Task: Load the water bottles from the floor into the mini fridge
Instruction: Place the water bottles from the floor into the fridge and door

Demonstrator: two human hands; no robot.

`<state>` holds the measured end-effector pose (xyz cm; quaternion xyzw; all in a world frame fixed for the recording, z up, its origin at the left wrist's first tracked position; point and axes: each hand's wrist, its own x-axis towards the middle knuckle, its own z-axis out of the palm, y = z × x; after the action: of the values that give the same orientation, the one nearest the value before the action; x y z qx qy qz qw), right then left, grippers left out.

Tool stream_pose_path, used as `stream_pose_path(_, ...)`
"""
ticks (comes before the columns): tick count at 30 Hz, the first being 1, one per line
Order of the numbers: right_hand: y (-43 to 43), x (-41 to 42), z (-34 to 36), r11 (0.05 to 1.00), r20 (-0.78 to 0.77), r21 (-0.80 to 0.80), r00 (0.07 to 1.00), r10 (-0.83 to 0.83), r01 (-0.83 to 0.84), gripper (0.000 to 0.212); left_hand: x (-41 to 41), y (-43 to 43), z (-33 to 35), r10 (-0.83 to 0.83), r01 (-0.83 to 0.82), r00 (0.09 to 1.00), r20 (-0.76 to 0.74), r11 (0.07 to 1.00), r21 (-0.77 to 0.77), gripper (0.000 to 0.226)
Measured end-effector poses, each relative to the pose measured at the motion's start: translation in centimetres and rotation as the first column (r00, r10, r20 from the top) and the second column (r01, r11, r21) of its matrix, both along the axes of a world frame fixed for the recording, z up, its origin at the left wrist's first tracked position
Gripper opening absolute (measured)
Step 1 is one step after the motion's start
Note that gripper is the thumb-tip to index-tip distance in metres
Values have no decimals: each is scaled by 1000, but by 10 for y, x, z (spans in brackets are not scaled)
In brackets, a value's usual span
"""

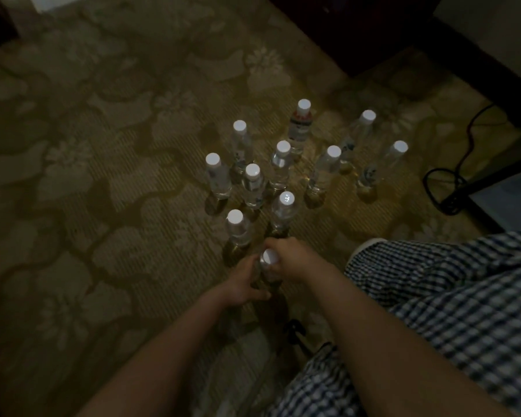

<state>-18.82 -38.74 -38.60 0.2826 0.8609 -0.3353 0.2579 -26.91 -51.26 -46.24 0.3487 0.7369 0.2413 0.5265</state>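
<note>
In the head view, the loading looks barely begun. Ten water bottles (278,167) with white caps stand upright in a loose cluster on the patterned carpet floor (103,176), most a little apart, a few almost touching. The mini fridge cannot be made out anywhere in the frame, so nothing can be seen to be loaded yet.

An eleventh, the nearest bottle (267,260), is the one being picked up. It stands at the near edge of the cluster, just beside two others. The left hand (244,281) has its fingers curled round the bottle's body low down. The right hand (292,260) wraps its fingers round the neck just under the cap. In the dim light it is impossible to tell whether the base has left the carpet. Judging from this, nearly the whole job remains: this bottle, then the ten behind it.

A black cable (463,164) loops across the carpet to the right of the cluster and could snag a foot or a bottle. Dark furniture (358,31) stands beyond it. The person's checked garment (463,296) fills the lower right, close by the right arm.
</note>
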Motion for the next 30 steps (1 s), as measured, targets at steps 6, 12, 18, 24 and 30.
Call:
stream_pose_path(6,24,10,69,992,-79,-10,989,123,-124,36,6,18,41,-4,-11,997,75,981,192,81)
stream_pose_path(12,41,45,136,999,-238,6,971,32,-32,32,18,45,103,50,-56,998,27,940,337,63)
stream_pose_path(18,61,91,184,972,-515,2,833,-201,236,18,45,86,176,102,-95,995,10,881,463,54)
stream_pose_path(24,97,135,229,865,-682,80,660,-314,495,24,83,147,239,45,-15,998,-40,830,557,48)
stream_pose_path(30,150,175,279,718,-695,137,583,-421,682,39,122,229,291,9,177,960,-279,753,633,54)
